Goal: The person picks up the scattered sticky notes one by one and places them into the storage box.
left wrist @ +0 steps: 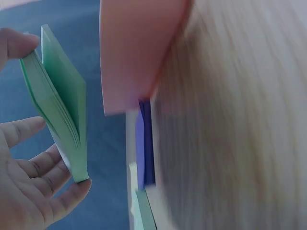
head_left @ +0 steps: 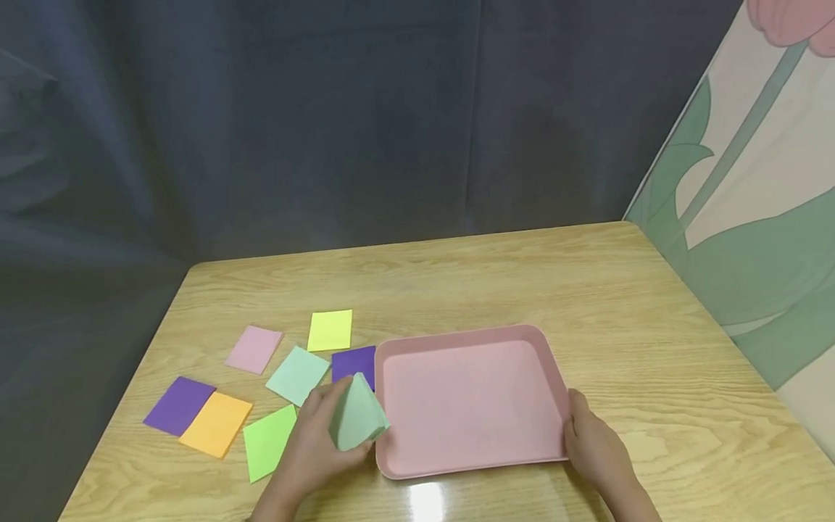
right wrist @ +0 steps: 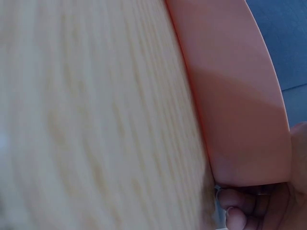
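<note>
A mint-green sticky note pad [head_left: 359, 415] is held up at the left end of the pink tray [head_left: 472, 406], gripped between the thumb and fingers of my left hand [head_left: 312, 446]. Its sheets spread apart along one side in the left wrist view, where the pad [left wrist: 64, 103] appears tilted on edge. My right hand [head_left: 599, 444] holds the right wall of the tray near its front corner. From the right wrist, curled fingers [right wrist: 240, 206] show against the tray's end wall [right wrist: 240, 105]. Nothing lies inside the tray.
Left of the tray lie a second mint pad [head_left: 298, 375], a yellow pad [head_left: 330, 330], a pink pad [head_left: 254, 349], an orange pad [head_left: 216, 425], a lime pad [head_left: 269, 442] and purple pads [head_left: 179, 406]; one purple pad [head_left: 354, 364] borders the tray. A dark curtain [head_left: 359, 130] hangs behind the wooden table [head_left: 652, 326].
</note>
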A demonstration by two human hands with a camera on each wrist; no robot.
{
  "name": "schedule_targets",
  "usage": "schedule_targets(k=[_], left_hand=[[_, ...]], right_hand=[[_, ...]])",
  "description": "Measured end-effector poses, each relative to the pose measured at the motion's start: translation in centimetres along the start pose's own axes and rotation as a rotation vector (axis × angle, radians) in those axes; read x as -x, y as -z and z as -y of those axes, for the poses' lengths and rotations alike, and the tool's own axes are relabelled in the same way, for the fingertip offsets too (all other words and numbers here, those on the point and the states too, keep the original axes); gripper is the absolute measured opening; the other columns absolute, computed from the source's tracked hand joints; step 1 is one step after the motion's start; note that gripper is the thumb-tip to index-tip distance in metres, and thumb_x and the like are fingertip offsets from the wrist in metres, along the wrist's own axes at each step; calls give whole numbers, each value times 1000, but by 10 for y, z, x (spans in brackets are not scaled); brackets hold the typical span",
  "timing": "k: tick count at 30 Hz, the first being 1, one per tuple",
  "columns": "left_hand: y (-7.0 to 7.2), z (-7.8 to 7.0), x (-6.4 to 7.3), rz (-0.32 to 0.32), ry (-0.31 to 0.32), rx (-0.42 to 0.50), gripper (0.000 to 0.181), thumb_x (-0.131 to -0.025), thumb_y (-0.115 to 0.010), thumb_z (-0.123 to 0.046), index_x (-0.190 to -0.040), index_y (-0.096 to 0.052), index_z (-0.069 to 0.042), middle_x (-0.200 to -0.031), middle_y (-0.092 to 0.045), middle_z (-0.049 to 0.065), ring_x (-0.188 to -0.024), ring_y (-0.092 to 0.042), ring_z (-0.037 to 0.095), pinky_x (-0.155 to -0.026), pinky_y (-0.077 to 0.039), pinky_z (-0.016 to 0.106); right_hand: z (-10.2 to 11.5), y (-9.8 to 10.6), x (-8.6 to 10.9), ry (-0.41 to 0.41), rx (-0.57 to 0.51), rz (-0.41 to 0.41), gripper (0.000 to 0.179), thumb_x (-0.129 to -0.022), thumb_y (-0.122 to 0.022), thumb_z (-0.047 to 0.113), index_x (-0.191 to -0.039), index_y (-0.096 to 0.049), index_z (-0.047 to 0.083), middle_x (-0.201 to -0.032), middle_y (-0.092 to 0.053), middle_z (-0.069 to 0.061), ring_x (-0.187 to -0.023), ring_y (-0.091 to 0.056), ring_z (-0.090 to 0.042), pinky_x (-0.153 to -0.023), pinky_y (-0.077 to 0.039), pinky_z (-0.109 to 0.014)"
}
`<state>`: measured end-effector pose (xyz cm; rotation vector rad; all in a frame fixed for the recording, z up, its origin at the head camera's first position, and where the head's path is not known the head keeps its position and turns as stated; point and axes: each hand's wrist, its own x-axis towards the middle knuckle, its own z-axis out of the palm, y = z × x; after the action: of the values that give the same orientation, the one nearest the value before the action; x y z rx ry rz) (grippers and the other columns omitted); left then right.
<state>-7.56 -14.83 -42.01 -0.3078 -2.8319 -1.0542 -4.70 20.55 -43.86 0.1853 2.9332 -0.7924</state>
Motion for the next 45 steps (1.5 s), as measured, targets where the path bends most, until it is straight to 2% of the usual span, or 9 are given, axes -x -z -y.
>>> schedule_targets(k=[8, 15, 21, 25, 30, 34, 39, 45], left_hand=[[-15, -18, -11, 65, -124, 24, 93, -47, -79, -31, -130, -38, -19, -111, -42, -1, -91, -43, 12, -71, -40, 33], [-30, -34, -19, 66, -259, -1, 89, -50, -77, -35, -128, -41, -15, -108, -43, 1, -91, -41, 13, -73, -40, 34], [-45, -47, -24, 81, -343, -53, 86, -51, -74, -38, -126, -43, -11, -105, -44, 1, -89, -42, 13, -72, -39, 31], [-55, -56, -26, 138, -341, -101, 85, -54, -72, -41, -127, -42, -11, -105, -44, 2, -89, -42, 14, -72, -38, 30], [-68, -69, -26, 225, -305, -143, 83, -55, -70, -43, -128, -39, -17, -107, -43, 3, -87, -41, 15, -68, -35, 28], [-79, -75, -28, 236, -303, -183, 81, -54, -70, -44, -125, -40, -18, -105, -43, 3, -86, -40, 15, -69, -35, 27], [-93, -80, -32, 232, -320, -242, 79, -54, -69, -44, -123, -42, -14, -103, -44, 4, -87, -41, 16, -70, -35, 29], [-104, -88, -35, 295, -326, -263, 76, -53, -69, -41, -121, -45, -15, -103, -45, 3, -86, -41, 15, -68, -35, 27]], right_hand=[[1, -1, 1, 5, -8, -8, 38, -88, -27, 5, -123, -25, -11, -93, -53, -34, -76, -57, -37, -57, -43, -44], [1, -1, 1, -1, 2, -20, 39, -88, -29, 4, -123, -26, -11, -95, -52, -35, -79, -56, -40, -59, -43, -46], [2, -2, 1, 5, 3, -26, 38, -88, -29, 4, -123, -25, -10, -97, -51, -36, -82, -55, -42, -61, -43, -48], [2, -2, 1, 4, 9, -27, 39, -88, -29, 4, -124, -25, -11, -98, -50, -37, -85, -54, -44, -62, -43, -49], [1, -1, 1, 12, 14, -32, 38, -89, -29, 5, -123, -25, -11, -98, -50, -36, -84, -54, -44, -62, -42, -49], [0, -2, 1, 17, 16, -37, 38, -89, -29, 5, -123, -25, -11, -98, -50, -37, -85, -53, -44, -63, -42, -50], [0, -3, 0, 19, 16, -48, 38, -89, -29, 4, -123, -26, -11, -97, -50, -36, -84, -54, -44, -62, -43, -49], [0, -2, 0, 9, 4, -47, 38, -88, -28, 5, -123, -26, -10, -99, -50, -36, -86, -53, -44, -64, -42, -50]])
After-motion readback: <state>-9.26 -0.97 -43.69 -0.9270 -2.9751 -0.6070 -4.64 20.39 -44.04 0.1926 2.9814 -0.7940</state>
